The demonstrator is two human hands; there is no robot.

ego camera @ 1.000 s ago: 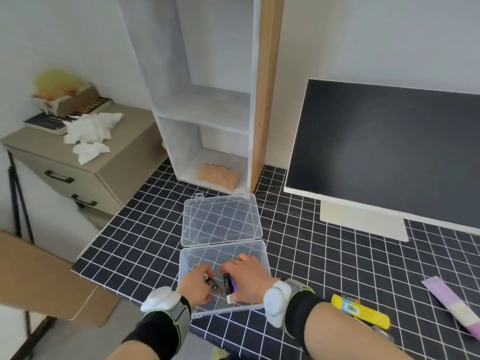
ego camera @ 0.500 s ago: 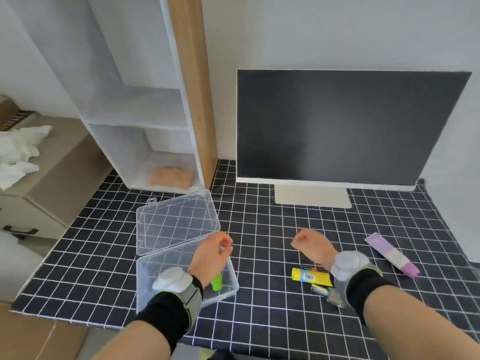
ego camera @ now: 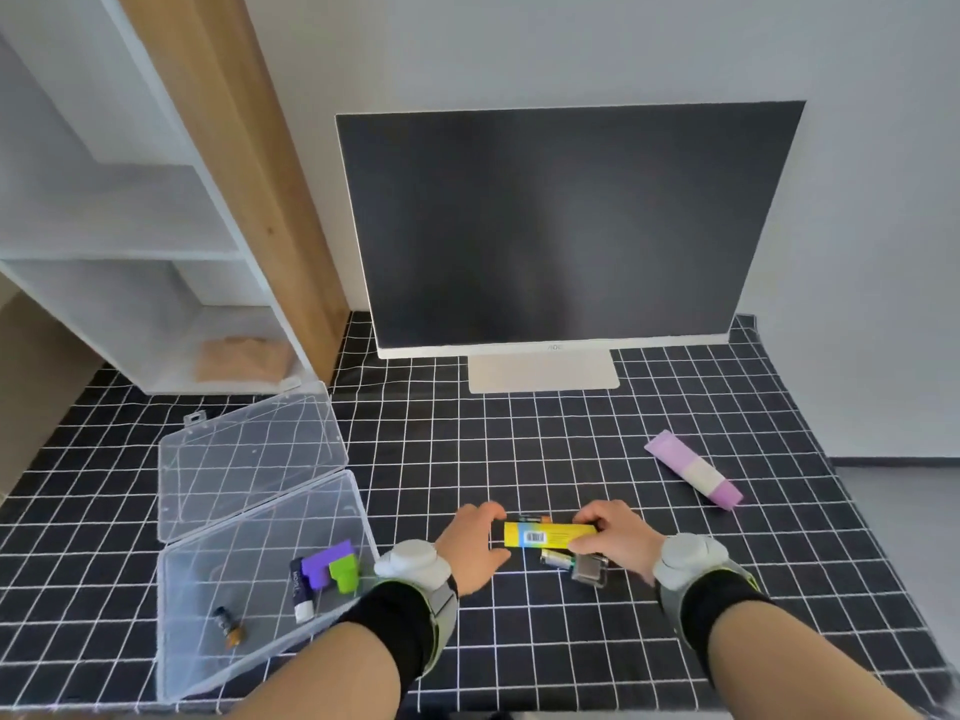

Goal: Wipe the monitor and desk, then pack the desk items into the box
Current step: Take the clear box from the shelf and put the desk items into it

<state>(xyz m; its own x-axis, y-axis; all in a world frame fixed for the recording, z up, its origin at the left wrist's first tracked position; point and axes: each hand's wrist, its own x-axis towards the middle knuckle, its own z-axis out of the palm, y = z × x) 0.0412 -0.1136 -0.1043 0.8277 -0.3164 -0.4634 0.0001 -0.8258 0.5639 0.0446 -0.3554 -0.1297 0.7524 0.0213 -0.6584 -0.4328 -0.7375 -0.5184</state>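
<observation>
A yellow pack [ego camera: 548, 535] lies on the black grid desk cloth [ego camera: 519, 459] between my hands. My right hand [ego camera: 621, 537] grips its right end with curled fingers. My left hand [ego camera: 467, 548] is cupped at its left end, finger and thumb bracketing it with a dark gap between. Two batteries [ego camera: 556, 559] and a metal clip [ego camera: 589, 570] lie right by the pack. The clear box [ego camera: 171, 615] stands open at the left and holds a purple block [ego camera: 324, 561], a green block [ego camera: 344, 571], a dark stick and a small battery. The monitor [ego camera: 561, 226] stands behind.
A lilac tube [ego camera: 693, 475] lies on the desk at the right. The box lid [ego camera: 249, 449] lies flat behind the box. A white shelf unit [ego camera: 130, 210] with a tan cloth [ego camera: 241, 358] stands at the back left beside a wooden post.
Both hands left the box and moved right to the yellow pack. My right hand took hold of its right end and my left hand came up to its left end. The view turned right.
</observation>
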